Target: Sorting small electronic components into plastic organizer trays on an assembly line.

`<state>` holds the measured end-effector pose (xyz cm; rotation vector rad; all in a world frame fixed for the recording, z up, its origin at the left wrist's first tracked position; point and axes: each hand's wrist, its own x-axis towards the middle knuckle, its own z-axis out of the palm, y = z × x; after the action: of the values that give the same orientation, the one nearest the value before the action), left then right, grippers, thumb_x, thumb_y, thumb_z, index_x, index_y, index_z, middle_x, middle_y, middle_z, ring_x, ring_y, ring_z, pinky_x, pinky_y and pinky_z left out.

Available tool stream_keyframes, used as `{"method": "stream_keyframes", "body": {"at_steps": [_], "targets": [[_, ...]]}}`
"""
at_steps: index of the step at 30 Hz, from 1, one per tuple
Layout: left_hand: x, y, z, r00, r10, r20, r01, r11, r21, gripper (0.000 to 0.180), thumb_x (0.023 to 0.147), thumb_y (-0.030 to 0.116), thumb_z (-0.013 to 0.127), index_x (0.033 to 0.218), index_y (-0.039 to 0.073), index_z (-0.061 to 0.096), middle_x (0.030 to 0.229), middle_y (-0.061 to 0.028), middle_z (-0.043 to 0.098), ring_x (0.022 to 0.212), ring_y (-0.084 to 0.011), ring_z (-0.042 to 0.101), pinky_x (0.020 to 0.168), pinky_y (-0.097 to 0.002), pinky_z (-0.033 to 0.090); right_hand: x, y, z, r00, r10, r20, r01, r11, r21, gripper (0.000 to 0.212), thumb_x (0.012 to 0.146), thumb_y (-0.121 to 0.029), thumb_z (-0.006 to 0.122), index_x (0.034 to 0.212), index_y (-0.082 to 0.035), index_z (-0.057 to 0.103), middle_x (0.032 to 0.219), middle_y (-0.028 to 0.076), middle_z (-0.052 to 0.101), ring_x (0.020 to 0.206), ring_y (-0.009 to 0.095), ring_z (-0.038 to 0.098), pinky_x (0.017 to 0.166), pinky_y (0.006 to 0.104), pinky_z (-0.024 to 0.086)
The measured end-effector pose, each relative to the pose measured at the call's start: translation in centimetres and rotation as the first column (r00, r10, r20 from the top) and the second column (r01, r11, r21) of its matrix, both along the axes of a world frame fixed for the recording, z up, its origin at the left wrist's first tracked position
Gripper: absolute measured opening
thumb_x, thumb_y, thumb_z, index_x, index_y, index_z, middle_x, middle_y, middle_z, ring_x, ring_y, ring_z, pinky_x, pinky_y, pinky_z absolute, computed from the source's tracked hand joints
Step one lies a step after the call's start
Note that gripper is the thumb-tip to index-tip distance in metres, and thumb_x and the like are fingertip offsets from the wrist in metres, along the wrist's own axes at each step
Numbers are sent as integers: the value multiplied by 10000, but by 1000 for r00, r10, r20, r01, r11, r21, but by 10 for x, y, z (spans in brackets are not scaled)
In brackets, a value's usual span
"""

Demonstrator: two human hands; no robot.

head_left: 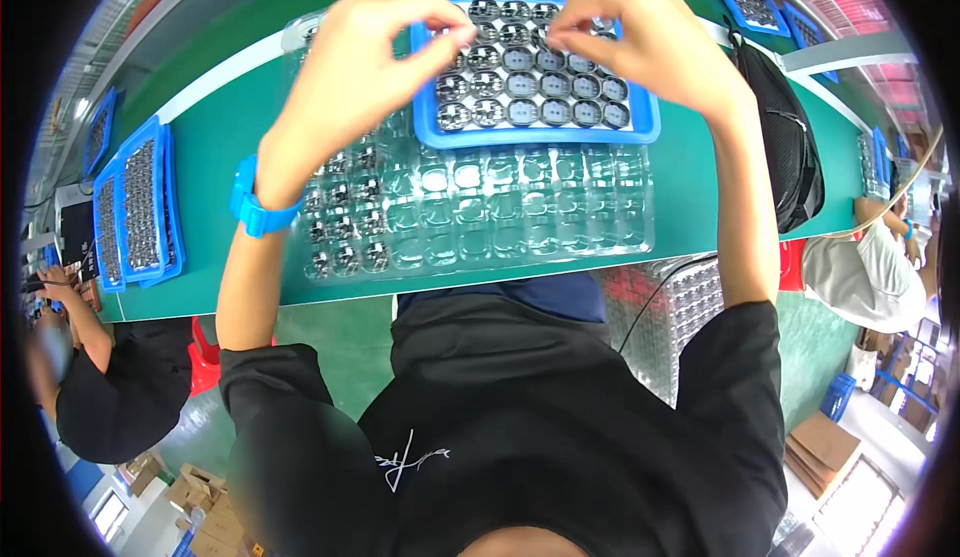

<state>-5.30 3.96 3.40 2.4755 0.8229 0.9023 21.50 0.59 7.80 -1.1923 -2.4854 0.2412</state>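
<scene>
A blue tray (425,122) lies in front of me on the bench, filled with rows of small round parts. Those toward the left and back are shiny and dark; a block at the front right (554,85) looks duller grey. Over the tray's left side, my left hand (385,42) has thumb and fingertips closed in a pinch. My right hand (645,37) pinches likewise above the back right part of the tray. What either pinch holds, if anything, is too small to tell. Under and nearer than the blue tray lies a clear plastic blister tray (520,227), with shiny parts (343,227) in its left pockets.
Blue trays of parts (140,207) are stacked on the green bench (225,257) at the left. A black bag (785,147) sits close to my right forearm. Stacked clear trays (670,317) stand below the bench edge. Co-workers sit at left (125,387) and right (865,272).
</scene>
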Motion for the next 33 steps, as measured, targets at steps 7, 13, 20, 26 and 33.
{"method": "stream_keyframes", "body": {"at_steps": [7,13,20,26,33], "targets": [[31,2,-28,994,-96,-52,99,994,56,137,898,104,776,994,9,752,913,-71,631,872,-233,630,772,-352,498,12,-12,-21,997,-83,4,83,996,-43,127,840,-160,756,915,-61,783,914,118,665,951,330,646,849,439,517],[39,4,-33,993,-60,-98,65,997,43,157,897,180,737,968,42,760,947,-88,664,923,-305,646,823,-405,514,9,-8,-20,995,-70,72,74,996,-58,120,839,-143,723,897,-53,778,919,130,671,972,343,646,849,446,518],[44,7,-36,986,-60,-154,76,992,103,132,896,174,731,942,50,748,949,-77,646,950,-286,632,831,-413,517,12,-3,-32,995,-41,93,42,999,-4,124,842,-143,709,866,-36,767,922,149,675,986,359,646,840,468,513],[45,6,-27,969,-49,-244,119,952,282,150,908,169,727,969,33,707,957,-100,618,957,-292,606,827,-408,509,-4,2,-30,976,-44,215,44,999,3,131,845,-139,711,842,-12,744,927,182,666,971,373,648,835,480,512],[-40,14,-5,978,108,-179,-80,984,159,165,975,134,679,1069,-1,684,972,-115,638,856,-261,643,727,-362,502,-60,16,-13,994,33,-105,-24,996,88,174,847,-167,728,888,2,739,946,188,654,959,380,647,845,478,516]]}}
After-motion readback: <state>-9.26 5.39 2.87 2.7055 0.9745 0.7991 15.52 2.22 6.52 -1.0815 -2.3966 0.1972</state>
